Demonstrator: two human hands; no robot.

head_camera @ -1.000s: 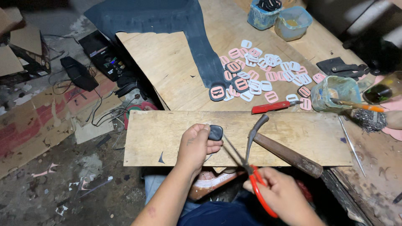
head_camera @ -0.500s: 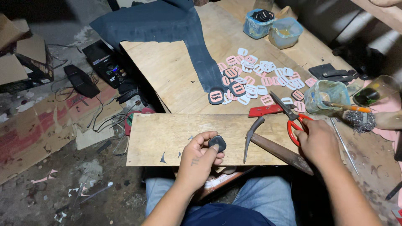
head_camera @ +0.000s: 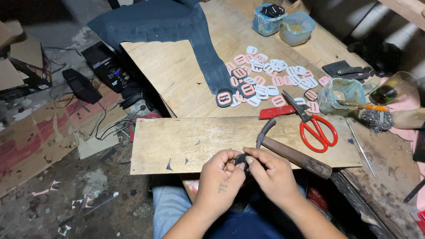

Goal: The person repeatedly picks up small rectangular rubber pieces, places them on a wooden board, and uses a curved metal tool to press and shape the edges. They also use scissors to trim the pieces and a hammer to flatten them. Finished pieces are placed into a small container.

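Both hands pinch one small dark piece at the board's near edge.
Left hand (head_camera: 220, 175) and right hand (head_camera: 270, 173) pinch the dark piece (head_camera: 241, 160) over the plywood board (head_camera: 177, 144); a slip could drop it off that edge. Hammer (head_camera: 294, 154) just beside, red scissors (head_camera: 316, 128) beyond.

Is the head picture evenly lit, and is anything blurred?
Head view: the light falls on the wooden board and both hands, left hand and right hand; corners fall into dark shadow. The red scissors look sharp; the small dark piece is half hidden.
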